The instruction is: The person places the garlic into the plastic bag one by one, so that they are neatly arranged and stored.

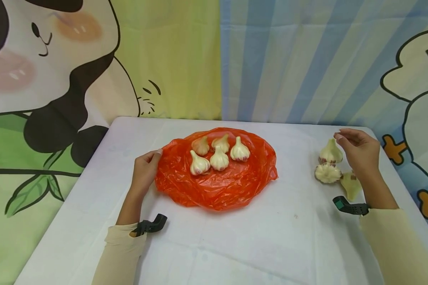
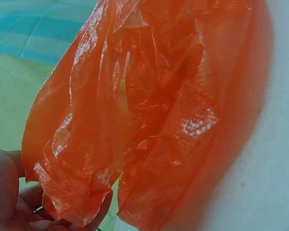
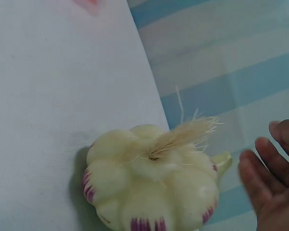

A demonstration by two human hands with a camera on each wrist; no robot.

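Observation:
My left hand (image 1: pixel 145 170) pinches the left edge of a red plastic bag (image 1: pixel 228 196), spread wide on the table. In the left wrist view the crumpled film of the bag (image 2: pixel 168 120) rises from between thumb and fingers. Several garlic bulbs, among them a white garlic bulb (image 1: pixel 219 159), rest on the bag's back half. At the right, my right hand (image 1: pixel 360 152) is beside a group of three garlic bulbs, nearest the upright garlic bulb (image 1: pixel 330 152). The right wrist view has its fingers loosely bent, apart from a garlic bulb (image 3: pixel 135 187) with stringy roots.
A white-covered table (image 1: pixel 242 241) lies under everything, its far edge against a cartoon-printed curtain (image 1: pixel 299 59). The other two bulbs of the right group are a root-side-up garlic bulb (image 1: pixel 328 173) and a garlic bulb on its side (image 1: pixel 351 187), partly behind the right wrist.

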